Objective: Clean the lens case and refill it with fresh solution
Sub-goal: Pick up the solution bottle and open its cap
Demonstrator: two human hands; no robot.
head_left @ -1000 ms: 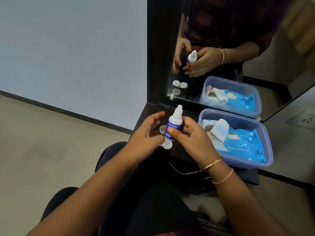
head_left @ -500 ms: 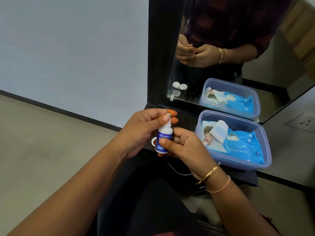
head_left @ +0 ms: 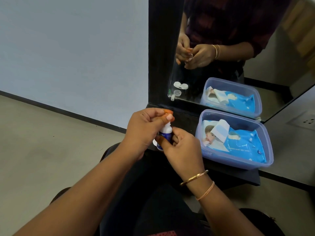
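View: single head-worn wide-angle camera.
Facing: forward and down, over the lap toward the tabletop [head_left: 230, 173] edge.
Nearness: close; left hand [head_left: 143, 132] and right hand [head_left: 184, 150] meet near centre, forearms entering from 6 o'clock.
Mirror [head_left: 221, 23]: at 1 o'clock, reflecting the same hands from the opposite side.

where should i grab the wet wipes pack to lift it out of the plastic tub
Come from straight above: the wet wipes pack lies flat in the plastic tub, whose walls block every side. Pinch the soft blue body near its middle, not the lifted white flap, which would probably just peel open further.
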